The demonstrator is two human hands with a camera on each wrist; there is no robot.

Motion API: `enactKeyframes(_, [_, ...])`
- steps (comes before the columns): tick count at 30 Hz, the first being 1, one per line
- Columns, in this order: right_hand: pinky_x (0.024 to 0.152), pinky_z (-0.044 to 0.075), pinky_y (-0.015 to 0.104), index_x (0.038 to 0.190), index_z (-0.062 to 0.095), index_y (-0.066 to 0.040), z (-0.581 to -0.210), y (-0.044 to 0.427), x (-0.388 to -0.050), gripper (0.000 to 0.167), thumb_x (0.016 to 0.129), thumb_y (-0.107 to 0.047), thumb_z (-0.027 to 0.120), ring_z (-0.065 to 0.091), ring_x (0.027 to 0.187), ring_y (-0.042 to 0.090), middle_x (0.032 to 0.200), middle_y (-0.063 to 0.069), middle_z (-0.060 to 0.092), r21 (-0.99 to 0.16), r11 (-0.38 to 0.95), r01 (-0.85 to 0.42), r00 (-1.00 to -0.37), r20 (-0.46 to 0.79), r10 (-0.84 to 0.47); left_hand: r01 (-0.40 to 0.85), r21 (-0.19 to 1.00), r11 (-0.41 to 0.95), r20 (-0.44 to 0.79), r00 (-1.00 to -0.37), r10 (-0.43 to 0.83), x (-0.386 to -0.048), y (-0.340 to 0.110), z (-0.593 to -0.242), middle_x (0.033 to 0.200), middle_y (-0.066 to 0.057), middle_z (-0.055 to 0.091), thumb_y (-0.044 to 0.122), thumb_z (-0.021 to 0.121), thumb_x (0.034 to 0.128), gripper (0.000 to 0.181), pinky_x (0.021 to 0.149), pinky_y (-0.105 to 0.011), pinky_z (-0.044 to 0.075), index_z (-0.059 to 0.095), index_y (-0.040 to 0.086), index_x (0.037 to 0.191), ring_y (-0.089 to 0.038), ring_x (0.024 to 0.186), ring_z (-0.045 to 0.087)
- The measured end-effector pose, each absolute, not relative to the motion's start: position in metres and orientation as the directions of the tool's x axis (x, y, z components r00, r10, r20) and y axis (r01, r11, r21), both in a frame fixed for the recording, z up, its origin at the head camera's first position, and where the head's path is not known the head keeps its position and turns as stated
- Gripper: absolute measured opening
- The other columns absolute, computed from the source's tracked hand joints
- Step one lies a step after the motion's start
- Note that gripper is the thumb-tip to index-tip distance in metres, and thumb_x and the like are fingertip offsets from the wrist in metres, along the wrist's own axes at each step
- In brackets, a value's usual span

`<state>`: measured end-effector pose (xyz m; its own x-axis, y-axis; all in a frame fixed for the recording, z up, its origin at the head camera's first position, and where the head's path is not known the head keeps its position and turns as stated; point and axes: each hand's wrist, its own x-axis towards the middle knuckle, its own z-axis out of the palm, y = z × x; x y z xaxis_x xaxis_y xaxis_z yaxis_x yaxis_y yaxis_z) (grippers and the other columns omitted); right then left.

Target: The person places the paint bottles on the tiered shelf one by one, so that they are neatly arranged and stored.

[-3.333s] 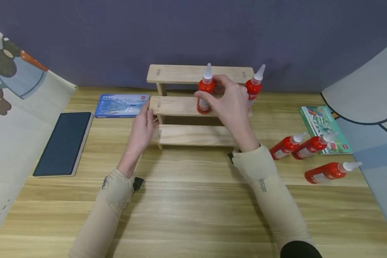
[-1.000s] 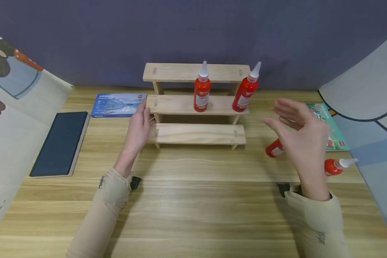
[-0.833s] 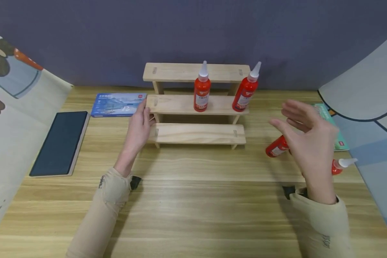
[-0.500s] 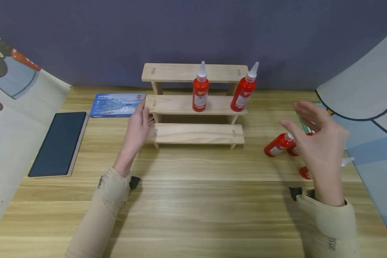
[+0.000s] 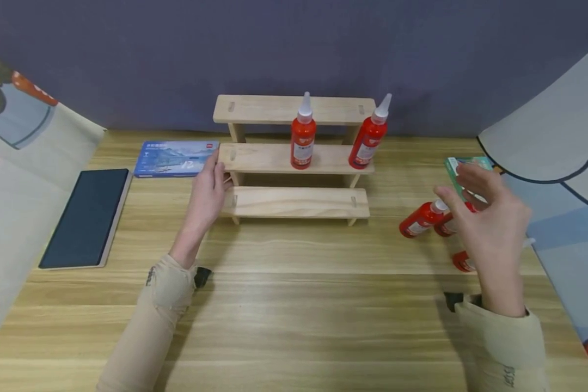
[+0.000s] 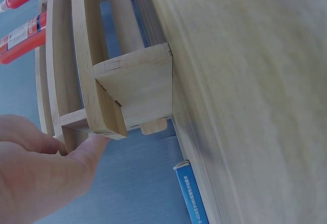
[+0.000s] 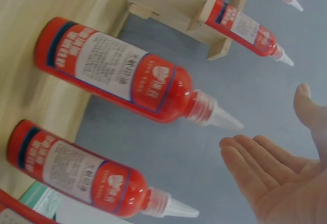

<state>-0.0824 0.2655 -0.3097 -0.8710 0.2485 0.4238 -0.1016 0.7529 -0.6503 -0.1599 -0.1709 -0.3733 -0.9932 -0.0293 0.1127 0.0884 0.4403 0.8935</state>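
Observation:
A three-tier wooden rack (image 5: pixel 294 202) stands at the back centre, with two red bottles (image 5: pixel 302 142) (image 5: pixel 368 140) upright on its middle tier. My left hand (image 5: pixel 206 193) grips the rack's left end; in the left wrist view the thumb and fingers (image 6: pixel 46 168) pinch the end of a tier. Over the right side hangs my right hand (image 5: pixel 495 223), empty, thumb and fingers apart. Beside and partly behind it stand three more red bottles with white nozzles, one (image 5: pixel 421 219) left of the hand. In the right wrist view the nearest bottle (image 7: pixel 117 73) is just beyond the fingertips (image 7: pixel 230 145).
A blue box (image 5: pixel 176 159) lies left of the rack, with a dark notebook (image 5: pixel 85 218) farther left. At the right a green booklet (image 5: pixel 453 166) lies partly behind my right hand. A dark blue wall (image 5: pixel 294 49) rises behind the table.
My right hand has let go of the left bottle on the middle tier and moved right to the standing bottles. The other rack bottle shows fully. My left hand still holds the rack.

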Motion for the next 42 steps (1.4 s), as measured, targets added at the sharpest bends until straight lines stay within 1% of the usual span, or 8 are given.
enactKeyframes(9, [0.094, 0.053, 0.004, 0.145, 0.067, -0.009, -0.327, 0.273, -0.079, 0.052, 0.098, -0.023, 0.083, 0.066, 0.117, 0.000, 0.136, 0.012, 0.072, -0.674, 0.737, -0.055, -0.896, 0.359, 0.262, 0.086, 0.898, 0.432, 0.104, -0.994, -0.018, -0.159, -0.172, -0.373, 0.154, -0.037, 0.045, 0.021, 0.028, 0.1199, 0.055, 0.109, -0.043, 0.059, 0.019, -0.005, 0.168, -0.045, 0.133, 0.060])
enactKeyframes(16, [0.088, 0.049, -0.002, 0.151, 0.061, -0.008, -0.334, 0.274, -0.078, 0.059, 0.099, -0.024, 0.082, 0.067, 0.128, 0.033, 0.143, 0.014, 0.068, -0.656, 0.755, -0.001, -0.928, 0.281, 0.243, 0.095, 0.893, 0.439, 0.115, -0.993, -0.019, -0.158, -0.171, -0.375, 0.150, -0.039, 0.047, 0.019, 0.028, 0.1198, 0.054, 0.107, -0.043, 0.060, 0.020, -0.005, 0.168, -0.046, 0.131, 0.061])
enactKeyframes(21, [0.080, 0.043, -0.007, 0.151, 0.060, -0.004, -0.338, 0.277, -0.077, 0.060, 0.099, -0.026, 0.082, 0.068, 0.123, 0.041, 0.141, 0.021, 0.067, -0.624, 0.780, 0.032, -0.938, 0.251, 0.239, 0.104, 0.890, 0.444, 0.127, -0.992, -0.021, -0.159, -0.170, -0.376, 0.144, -0.039, 0.051, 0.017, 0.029, 0.1196, 0.053, 0.106, -0.042, 0.061, 0.022, -0.005, 0.168, -0.047, 0.130, 0.062])
enactKeyframes(30, [0.071, 0.036, -0.007, 0.147, 0.059, 0.003, -0.350, 0.281, -0.076, 0.063, 0.098, -0.028, 0.083, 0.070, 0.111, 0.051, 0.131, 0.033, 0.068, -0.589, 0.807, 0.043, -0.961, 0.196, 0.194, 0.095, 0.895, 0.436, 0.119, -0.993, -0.026, -0.160, -0.171, -0.375, 0.155, -0.037, 0.045, 0.016, 0.028, 0.1195, 0.053, 0.107, -0.042, 0.060, 0.022, -0.005, 0.168, -0.047, 0.132, 0.061])
enactKeyframes(33, [0.077, 0.045, -0.004, 0.146, 0.059, 0.004, -0.354, 0.282, -0.075, 0.062, 0.097, -0.027, 0.084, 0.069, 0.114, 0.050, 0.132, 0.033, 0.067, -0.588, 0.807, 0.042, -0.967, 0.180, 0.182, 0.094, 0.896, 0.435, 0.117, -0.993, -0.026, -0.160, -0.171, -0.375, 0.155, -0.036, 0.045, 0.017, 0.028, 0.1195, 0.054, 0.107, -0.042, 0.060, 0.021, -0.005, 0.168, -0.046, 0.132, 0.061])
enactKeyframes(36, [0.088, 0.059, 0.013, 0.143, 0.060, 0.004, -0.357, 0.283, -0.076, 0.060, 0.097, -0.026, 0.084, 0.069, 0.116, 0.051, 0.131, 0.034, 0.067, -0.585, 0.810, 0.038, -0.969, 0.175, 0.172, 0.094, 0.899, 0.429, 0.118, -0.993, -0.030, -0.161, -0.171, -0.375, 0.155, -0.036, 0.045, 0.018, 0.028, 0.1196, 0.054, 0.107, -0.042, 0.060, 0.021, -0.006, 0.168, -0.046, 0.133, 0.060])
enactKeyframes(40, [0.092, 0.058, 0.043, 0.143, 0.059, 0.006, -0.359, 0.283, -0.076, 0.061, 0.097, -0.026, 0.083, 0.067, 0.117, 0.054, 0.132, 0.036, 0.066, -0.589, 0.808, 0.034, -0.973, 0.167, 0.162, 0.095, 0.899, 0.428, 0.119, -0.993, -0.029, -0.161, -0.171, -0.375, 0.153, -0.036, 0.046, 0.018, 0.028, 0.1196, 0.054, 0.107, -0.041, 0.060, 0.021, -0.007, 0.167, -0.046, 0.133, 0.060])
enactKeyframes(42, [0.092, 0.056, 0.050, 0.145, 0.057, 0.007, -0.359, 0.283, -0.076, 0.063, 0.098, -0.026, 0.083, 0.066, 0.119, 0.055, 0.133, 0.037, 0.065, -0.595, 0.803, 0.037, -0.974, 0.158, 0.162, 0.095, 0.899, 0.427, 0.117, -0.993, -0.027, -0.160, -0.171, -0.375, 0.154, -0.036, 0.046, 0.018, 0.028, 0.1197, 0.054, 0.107, -0.042, 0.060, 0.021, -0.007, 0.167, -0.046, 0.133, 0.060])
